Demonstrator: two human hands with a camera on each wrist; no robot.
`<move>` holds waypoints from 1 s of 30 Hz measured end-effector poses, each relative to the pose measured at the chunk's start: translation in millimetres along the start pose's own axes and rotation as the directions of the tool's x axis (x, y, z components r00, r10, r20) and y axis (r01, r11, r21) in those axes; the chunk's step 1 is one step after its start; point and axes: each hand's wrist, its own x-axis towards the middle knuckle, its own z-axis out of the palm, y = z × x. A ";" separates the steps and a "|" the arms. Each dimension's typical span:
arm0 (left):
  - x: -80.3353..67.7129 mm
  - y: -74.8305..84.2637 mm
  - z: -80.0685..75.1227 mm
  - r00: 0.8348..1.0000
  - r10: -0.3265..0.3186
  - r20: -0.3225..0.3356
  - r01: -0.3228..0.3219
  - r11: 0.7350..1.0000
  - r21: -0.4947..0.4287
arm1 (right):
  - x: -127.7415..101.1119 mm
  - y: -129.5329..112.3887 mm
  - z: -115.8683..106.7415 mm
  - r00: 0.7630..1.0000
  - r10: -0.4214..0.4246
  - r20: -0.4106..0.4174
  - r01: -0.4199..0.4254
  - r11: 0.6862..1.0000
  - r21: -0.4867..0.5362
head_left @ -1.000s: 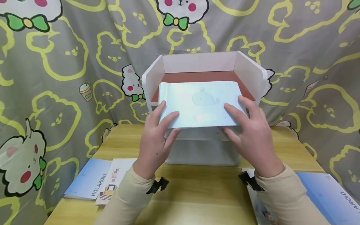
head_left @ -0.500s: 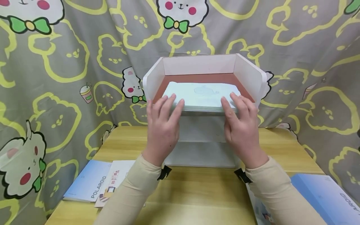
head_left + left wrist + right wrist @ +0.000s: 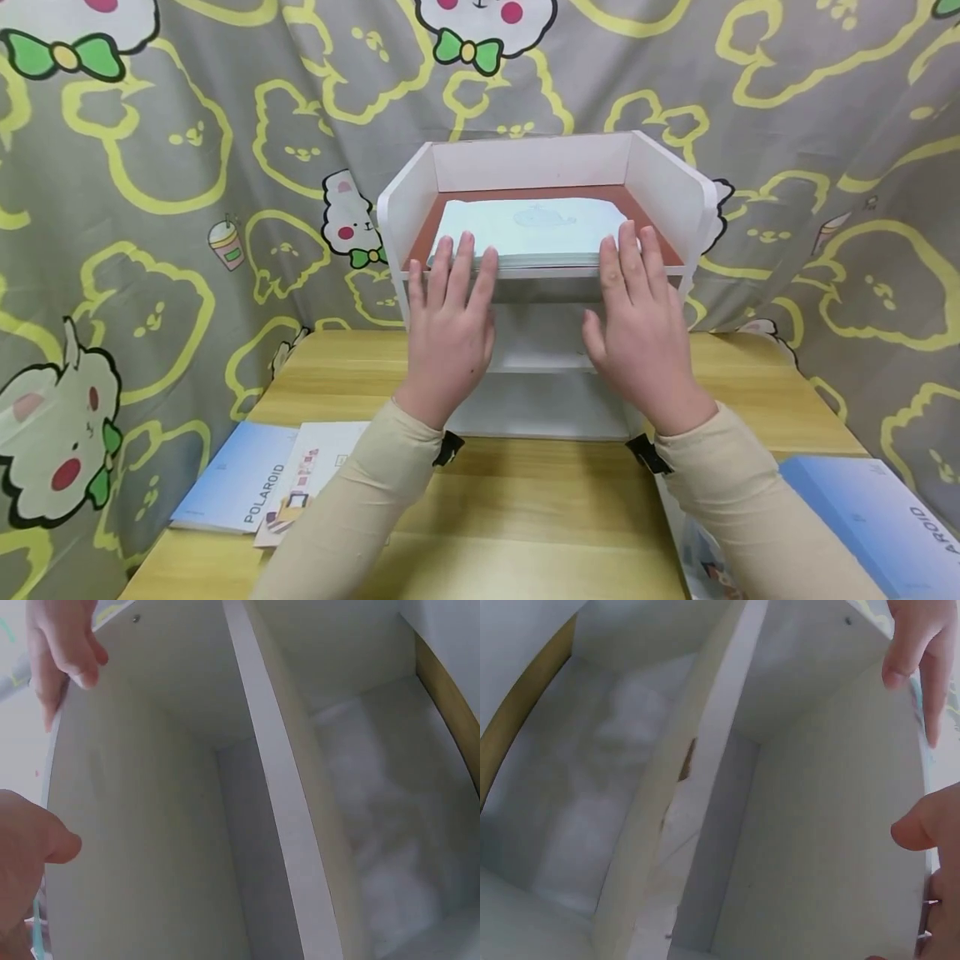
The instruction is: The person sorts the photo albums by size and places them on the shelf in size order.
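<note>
A pale blue book (image 3: pixel 528 229) with a faint whale drawing lies flat on the brown top tier of a white shelf unit (image 3: pixel 667 196) at the back of the table. My left hand (image 3: pixel 450 312) has straight fingers resting against the book's near left edge. Against the near right edge my right hand (image 3: pixel 637 312) rests the same way. In the left wrist view the left hand (image 3: pixel 37 862) sits at the shelf's front edge, with the white compartments (image 3: pixel 277 795) below. The right wrist view shows the right hand (image 3: pixel 922 825) at the same edge.
The shelf unit stands on a yellow wooden table (image 3: pixel 525 508). A blue POLAROID book (image 3: pixel 236 487) and an illustrated booklet (image 3: pixel 307 483) lie at the front left. Another blue POLAROID book (image 3: pixel 877 521) lies front right. A patterned curtain (image 3: pixel 150 208) hangs behind.
The two hands have carried the pale blue book forward and laid it on the top tier, then pushed it deeper in. Their fingers have gone from holding it to lying straight against its near edge.
</note>
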 end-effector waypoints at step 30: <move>-36.9 2.3 -18.9 0.985 -0.009 0.172 0.033 0.989 -0.142 | -61.3 -13.4 -28.6 0.939 0.054 0.341 -0.125 0.974 0.189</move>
